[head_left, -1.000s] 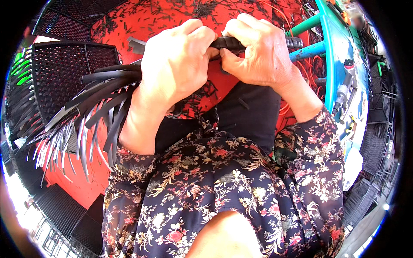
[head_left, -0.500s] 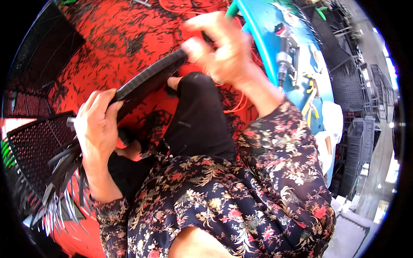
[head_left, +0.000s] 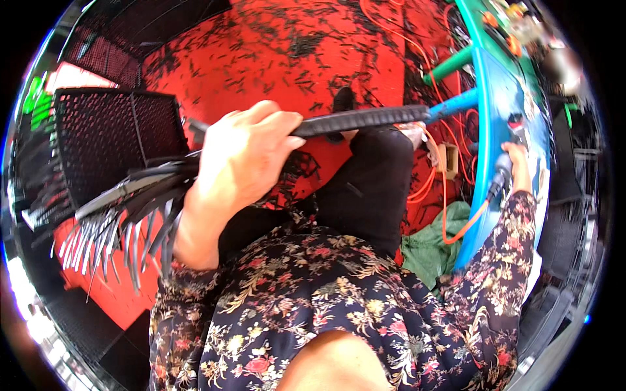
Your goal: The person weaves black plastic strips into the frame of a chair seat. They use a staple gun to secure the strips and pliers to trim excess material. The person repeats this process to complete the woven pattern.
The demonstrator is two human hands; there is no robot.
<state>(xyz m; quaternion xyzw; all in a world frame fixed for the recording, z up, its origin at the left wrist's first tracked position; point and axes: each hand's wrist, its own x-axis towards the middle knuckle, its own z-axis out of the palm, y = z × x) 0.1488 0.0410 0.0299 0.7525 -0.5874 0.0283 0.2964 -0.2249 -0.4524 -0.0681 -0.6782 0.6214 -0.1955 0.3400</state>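
While the black ribbed bar [head_left: 365,120] is kept in the grasp of the left hand [head_left: 238,153], as it was a second ago, the right hand [head_left: 518,163] has been taken away from it. One second earlier both sets of fingers were pressed close together on the bar, and half a second ago the right hand was seen blurred near the bar's far end. Now that end is left free, stretched out to the right of the left fingers, which are curled tightly around the bar with the thumb folded in against it. Black strips [head_left: 140,195] are fanned out to the left of the left fingers and hang down past the wrist, much as before. On the blue table [head_left: 490,98], the grey tool [head_left: 501,171], which was lying untouched in both earlier views, is now reached by the right hand; it is seen just below and beside the right fingers, but how far these are closed, and whether the tool is firmly held, cannot be told. An orange hose [head_left: 466,233] is looped below the right fingers, above a green cloth [head_left: 433,247]. Beyond the left fingers, dark scraps [head_left: 306,45] are scattered over the red floor [head_left: 215,65], and to their left a black woven panel [head_left: 111,130] is seen
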